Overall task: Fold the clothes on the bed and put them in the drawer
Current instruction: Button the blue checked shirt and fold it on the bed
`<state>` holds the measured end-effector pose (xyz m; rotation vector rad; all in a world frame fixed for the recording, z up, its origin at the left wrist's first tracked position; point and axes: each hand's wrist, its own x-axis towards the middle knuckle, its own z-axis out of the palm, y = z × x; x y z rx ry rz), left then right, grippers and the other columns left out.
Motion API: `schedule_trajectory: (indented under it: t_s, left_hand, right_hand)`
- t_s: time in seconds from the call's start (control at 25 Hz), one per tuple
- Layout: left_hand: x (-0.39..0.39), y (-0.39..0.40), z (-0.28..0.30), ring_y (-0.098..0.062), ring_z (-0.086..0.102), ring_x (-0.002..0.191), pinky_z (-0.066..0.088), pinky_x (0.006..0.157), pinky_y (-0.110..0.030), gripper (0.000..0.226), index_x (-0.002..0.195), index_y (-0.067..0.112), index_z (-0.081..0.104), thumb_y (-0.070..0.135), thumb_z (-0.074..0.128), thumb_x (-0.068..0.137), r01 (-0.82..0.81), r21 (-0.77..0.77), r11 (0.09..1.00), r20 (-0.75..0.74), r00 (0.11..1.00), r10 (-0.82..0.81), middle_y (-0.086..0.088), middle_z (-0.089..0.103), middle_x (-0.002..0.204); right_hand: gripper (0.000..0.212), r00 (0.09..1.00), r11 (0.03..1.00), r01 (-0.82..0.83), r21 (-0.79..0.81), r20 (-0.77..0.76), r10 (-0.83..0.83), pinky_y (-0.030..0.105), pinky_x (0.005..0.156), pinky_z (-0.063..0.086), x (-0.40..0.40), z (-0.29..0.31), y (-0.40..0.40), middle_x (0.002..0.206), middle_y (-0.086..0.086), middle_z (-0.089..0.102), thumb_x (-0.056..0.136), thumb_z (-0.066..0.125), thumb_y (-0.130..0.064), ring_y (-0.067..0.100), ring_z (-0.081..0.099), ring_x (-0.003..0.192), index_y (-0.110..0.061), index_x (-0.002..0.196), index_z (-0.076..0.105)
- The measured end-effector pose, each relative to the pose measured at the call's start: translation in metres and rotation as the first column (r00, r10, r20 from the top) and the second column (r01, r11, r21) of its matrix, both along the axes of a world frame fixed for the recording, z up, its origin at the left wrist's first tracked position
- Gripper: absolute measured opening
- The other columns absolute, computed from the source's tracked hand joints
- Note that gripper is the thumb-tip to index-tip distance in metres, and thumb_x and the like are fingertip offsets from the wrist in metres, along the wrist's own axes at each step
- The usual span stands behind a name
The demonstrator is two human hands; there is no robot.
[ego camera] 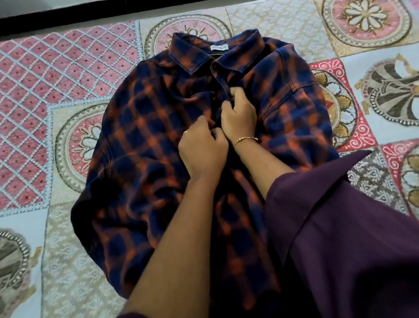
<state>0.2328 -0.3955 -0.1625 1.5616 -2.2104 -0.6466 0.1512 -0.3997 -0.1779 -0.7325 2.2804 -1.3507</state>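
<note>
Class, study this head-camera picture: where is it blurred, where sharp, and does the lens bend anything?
Head view: both hands, left and right, look slightly smeared on the shirt; the bedspread pattern stays sharper; wide-angle distortion curves the bed's far edge; light is soft, without glare.

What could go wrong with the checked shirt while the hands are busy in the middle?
The left hand and right hand both pinch the front of the shirt, which already looks bunched; it might be folded with wrinkles. The loose purple sleeve drapes over the shirt and may drag it on the bedspread.
</note>
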Motion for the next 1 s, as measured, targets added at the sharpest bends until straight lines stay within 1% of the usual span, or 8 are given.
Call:
schedule_trajectory:
  t_s: [0.12, 0.2, 0.32, 0.36, 0.52, 0.72, 0.88, 1.0]
  left_hand:
    - [0.008, 0.004, 0.012, -0.031, 0.062, 0.087, 0.041, 0.066, -0.033, 0.026, 0.102, 0.004, 0.057, 0.026, 0.043, 0.096, 0.12, 0.045, 0.992, 0.22, 0.967, -0.127, -0.013, 0.065, 0.096]
    - [0.008, -0.009, 0.021, -0.031, 0.059, 0.09, 0.038, 0.067, -0.032, 0.026, 0.099, 0.002, 0.056, 0.025, 0.044, 0.097, 0.204, 0.189, 0.96, 0.33, 0.908, -0.258, -0.016, 0.062, 0.102]
    - [0.004, -0.024, 0.035, -0.021, 0.051, 0.069, 0.036, 0.057, -0.027, 0.024, 0.075, 0.005, 0.048, 0.019, 0.046, 0.094, 0.249, 0.435, 0.865, 0.413, 0.799, -0.437, -0.012, 0.057, 0.09]
    - [0.005, -0.025, 0.036, -0.02, 0.05, 0.067, 0.035, 0.055, -0.028, 0.025, 0.073, 0.006, 0.049, 0.022, 0.047, 0.093, 0.24, 0.403, 0.883, 0.404, 0.819, -0.407, -0.009, 0.057, 0.087]
    - [0.008, -0.023, 0.027, -0.026, 0.057, 0.094, 0.037, 0.069, -0.028, 0.026, 0.103, 0.005, 0.059, 0.028, 0.047, 0.096, 0.121, -0.065, 0.991, 0.185, 0.977, -0.107, -0.01, 0.06, 0.107]
    - [-0.005, -0.032, 0.011, -0.028, 0.053, 0.108, 0.041, 0.078, -0.032, 0.03, 0.119, 0.004, 0.054, 0.024, 0.047, 0.097, 0.102, -0.01, 0.995, 0.2, 0.975, -0.098, -0.013, 0.052, 0.121]
    - [0.009, -0.026, 0.028, -0.028, 0.06, 0.086, 0.037, 0.063, -0.03, 0.021, 0.094, 0.006, 0.063, 0.021, 0.048, 0.088, 0.027, -0.01, 1.0, 0.231, 0.973, -0.024, -0.01, 0.063, 0.094]
    - [0.017, -0.017, 0.036, -0.031, 0.058, 0.086, 0.034, 0.063, -0.028, 0.018, 0.089, 0.002, 0.06, 0.015, 0.048, 0.084, 0.102, -0.276, 0.956, 0.168, 0.984, -0.056, -0.012, 0.06, 0.089]
  right_hand:
    - [0.029, 0.999, 1.0, 0.004, -0.008, -0.035, -0.004, 0.026, 0.08, 0.035, -0.001, -0.002, 0.0, 0.111, 0.015, 0.065, 0.092, 0.046, -0.008, 0.028, 0.057, 0.103, 0.0, 0.116, 0.058]
    - [0.028, 0.999, 1.0, 0.0, -0.025, -0.054, -0.001, 0.025, 0.082, 0.036, -0.001, -0.004, 0.0, 0.112, 0.015, 0.065, 0.093, 0.047, -0.01, 0.028, 0.057, 0.105, 0.0, 0.116, 0.059]
    - [0.023, 0.993, 0.999, -0.014, -0.049, -0.116, 0.008, 0.025, 0.072, 0.032, -0.001, -0.007, -0.001, 0.104, 0.017, 0.066, 0.093, 0.049, -0.01, 0.03, 0.059, 0.098, 0.003, 0.107, 0.061]
    - [0.022, 0.991, 0.998, -0.02, -0.057, -0.136, 0.012, 0.023, 0.068, 0.03, -0.001, -0.008, -0.001, 0.1, 0.017, 0.066, 0.092, 0.05, -0.01, 0.031, 0.059, 0.095, 0.004, 0.104, 0.062]
    - [0.02, 0.977, 0.998, -0.035, -0.048, -0.213, 0.024, 0.024, 0.066, 0.028, 0.0, -0.009, -0.002, 0.096, 0.017, 0.064, 0.092, 0.05, -0.011, 0.031, 0.057, 0.09, 0.004, 0.097, 0.063]
    - [0.021, 0.972, 0.998, -0.035, -0.058, -0.235, 0.02, 0.029, 0.07, 0.033, 0.0, -0.012, -0.002, 0.094, 0.018, 0.063, 0.093, 0.049, -0.01, 0.031, 0.056, 0.089, 0.006, 0.093, 0.062]
    - [0.02, 0.971, 0.996, -0.022, -0.087, -0.239, 0.0, 0.033, 0.071, 0.033, 0.0, -0.014, -0.002, 0.092, 0.022, 0.063, 0.092, 0.048, -0.007, 0.034, 0.057, 0.087, 0.008, 0.094, 0.06]
    - [0.021, 0.968, 0.997, -0.035, -0.063, -0.252, 0.018, 0.034, 0.073, 0.034, 0.001, -0.014, -0.002, 0.096, 0.021, 0.063, 0.092, 0.046, -0.008, 0.034, 0.057, 0.091, 0.007, 0.098, 0.06]
